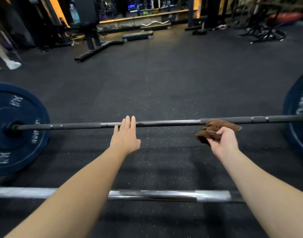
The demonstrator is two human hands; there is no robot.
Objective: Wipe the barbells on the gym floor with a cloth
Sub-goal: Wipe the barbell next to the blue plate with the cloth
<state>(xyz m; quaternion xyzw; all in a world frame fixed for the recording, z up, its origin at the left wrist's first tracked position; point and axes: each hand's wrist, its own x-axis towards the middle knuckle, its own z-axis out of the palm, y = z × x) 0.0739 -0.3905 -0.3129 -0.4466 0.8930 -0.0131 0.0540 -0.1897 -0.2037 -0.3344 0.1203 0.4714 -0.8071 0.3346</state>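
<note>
Brown cloth [214, 130] bunched in curled fingers of right hand [224, 142] — left hand [125, 136] fingers straight over barbell [164, 123].

The right plate [298, 138] is cut off at the edge; the near bar [164, 194] is blurred, partly hidden behind both forearms [78, 194].

Gym: black rubber floor [164, 74], loaded barbell [164, 123] with blue plates [15, 127], bench frame [90, 31], curl bar [155, 23], step platforms [137, 35].
</note>
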